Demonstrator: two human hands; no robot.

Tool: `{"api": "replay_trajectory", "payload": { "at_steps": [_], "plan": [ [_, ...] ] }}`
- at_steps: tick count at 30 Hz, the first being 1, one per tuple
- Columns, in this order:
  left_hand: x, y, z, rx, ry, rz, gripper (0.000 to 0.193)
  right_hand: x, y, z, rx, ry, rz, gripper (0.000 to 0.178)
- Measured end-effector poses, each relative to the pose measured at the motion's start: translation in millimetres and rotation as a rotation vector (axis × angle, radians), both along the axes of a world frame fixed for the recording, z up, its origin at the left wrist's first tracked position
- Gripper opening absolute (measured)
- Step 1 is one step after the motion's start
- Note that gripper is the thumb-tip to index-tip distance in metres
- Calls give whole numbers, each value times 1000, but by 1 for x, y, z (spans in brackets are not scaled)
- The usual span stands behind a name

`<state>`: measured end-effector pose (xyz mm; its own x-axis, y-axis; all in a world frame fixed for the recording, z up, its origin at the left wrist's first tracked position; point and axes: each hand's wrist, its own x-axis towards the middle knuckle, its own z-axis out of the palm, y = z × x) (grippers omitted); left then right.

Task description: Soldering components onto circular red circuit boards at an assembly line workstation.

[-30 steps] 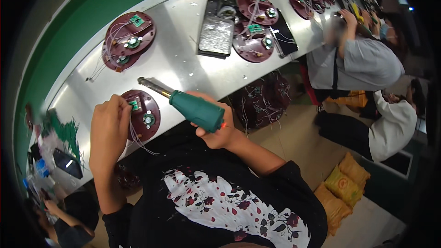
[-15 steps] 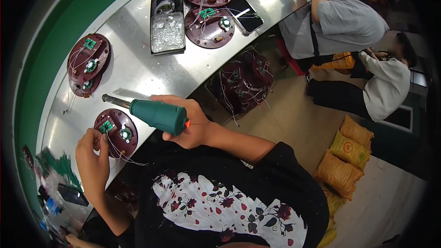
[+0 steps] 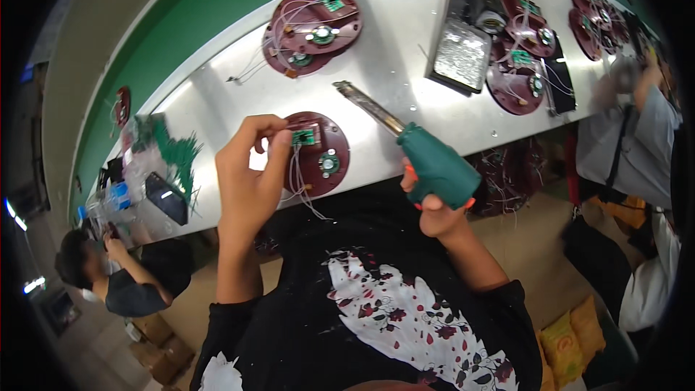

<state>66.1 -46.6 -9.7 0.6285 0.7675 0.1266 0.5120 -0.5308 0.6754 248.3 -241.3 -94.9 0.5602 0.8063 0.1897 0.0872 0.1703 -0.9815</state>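
A round maroon panel [image 3: 337,141] lies on the metal table in front of me. It carries a small green circuit board [image 3: 304,137], a round speaker-like part [image 3: 329,164] and thin pale wires [image 3: 295,177]. At the board's left edge, my left hand [image 3: 246,174] has its thumb and forefinger pinched; what is between the tips is hidden. My right hand [image 3: 441,221] grips a green pistol-shaped soldering gun [image 3: 438,166]. Its darkened metal barrel points up and left, the tip beyond the panel and apart from it.
Stacked maroon panels [image 3: 318,29] lie behind, and more [image 3: 515,90] sit to the right beside a silvery tray [image 3: 462,54] in a dark stand. A phone [image 3: 166,198] and green strands [image 3: 170,146] are at left. One co-worker [image 3: 134,275] sits left, others [image 3: 630,130] right.
My view has swung left, so the table and panels appear further right. The left hand stays at the board, and the soldering gun remains in my right hand.
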Motion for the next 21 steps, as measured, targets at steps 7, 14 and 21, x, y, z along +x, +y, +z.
{"api": "replay_trajectory", "payload": {
  "at_steps": [7, 14, 21],
  "plan": [
    [-4, -9, -14, -414, -390, 96, 14, 2, 0, -4, -20, 39, 34, 87],
    [-22, 16, -24, 36, -80, -155, 15, 0, 3, -1, -22, 37, 21, 88],
    [-16, 16, -17, 73, -8, -170, 12, 2, 0, -8, 60, 169, 27, 69]
  ]
}}
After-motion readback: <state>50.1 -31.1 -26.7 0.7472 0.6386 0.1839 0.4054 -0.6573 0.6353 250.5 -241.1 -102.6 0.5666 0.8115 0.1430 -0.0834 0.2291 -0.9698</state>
